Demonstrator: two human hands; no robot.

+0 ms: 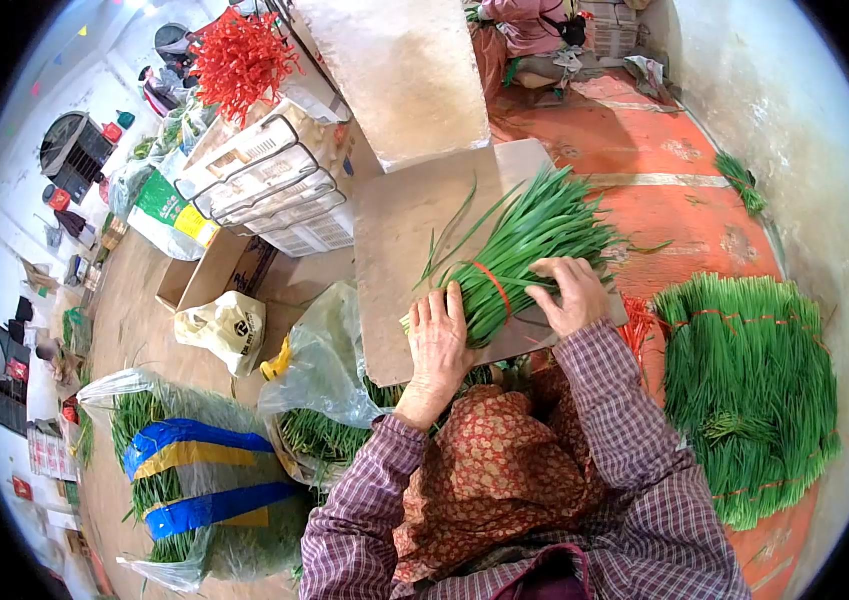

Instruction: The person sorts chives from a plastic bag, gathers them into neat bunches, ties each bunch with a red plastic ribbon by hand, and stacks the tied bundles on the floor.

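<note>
A bundle of long green stalks (544, 235) lies on a brown board (384, 240) in front of me. A red tie (493, 288) runs around the bundle near its lower left end. My left hand (436, 340) rests against that cut end, its fingers close together on the stalks. My right hand (572, 292) is at the bundle's right side, thumb and fingers apart around some stalks, to the right of the tie. A few loose leaves stick out at the upper left of the bundle.
Stacked tied bundles (749, 390) lie on the orange floor at right. Red ties (239, 60) top a wire rack (264, 175). A plastic-wrapped bale (194, 480), a clear bag (329, 360) and a white bag (224, 330) are at left. Another person (524, 25) is at the top.
</note>
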